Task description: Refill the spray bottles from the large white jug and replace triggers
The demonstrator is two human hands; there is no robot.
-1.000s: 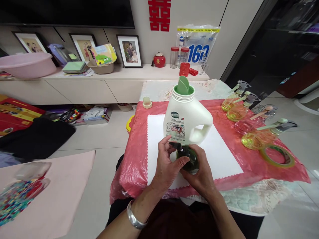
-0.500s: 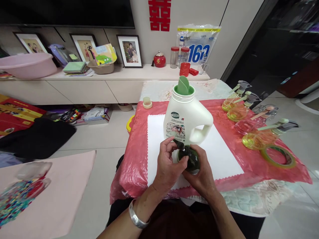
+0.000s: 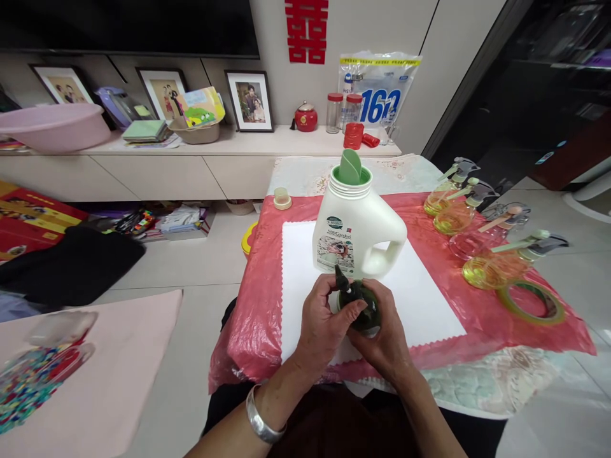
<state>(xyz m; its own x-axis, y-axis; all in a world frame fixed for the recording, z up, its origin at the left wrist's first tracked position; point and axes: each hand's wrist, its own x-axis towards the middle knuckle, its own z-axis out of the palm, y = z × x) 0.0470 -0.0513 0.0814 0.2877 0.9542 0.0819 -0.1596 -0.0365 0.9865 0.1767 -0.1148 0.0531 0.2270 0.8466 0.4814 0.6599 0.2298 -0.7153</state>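
Observation:
Between my hands is a dark green pump bottle [image 3: 366, 305] with a black pump head [image 3: 342, 278]. My left hand [image 3: 325, 318] grips the neck of the pump, its thumb lying across the collar. Wrapped round the bottle's right side is my right hand [image 3: 386, 324], steadying the body. Just beyond them stands a large white jug [image 3: 334, 216], upright and uncapped, with a green spout in its mouth and a handle on the right. The jug rests on a white sheet [image 3: 429, 312] with scalloped edges. The bottle's lower part is hidden by my fingers.
Several spray bottles [image 3: 496, 267] of yellow and pink liquid line the right side of the red plastic cover [image 3: 258, 305], beside a tape roll [image 3: 532, 302]. A translucent cap [image 3: 282, 199] sits at the back left. A pink board [image 3: 143, 356] is at left.
The pump head has turned, its nozzle now pointing more away from me. My left fingers have curled in closer round the pump's neck. The jug stays in place.

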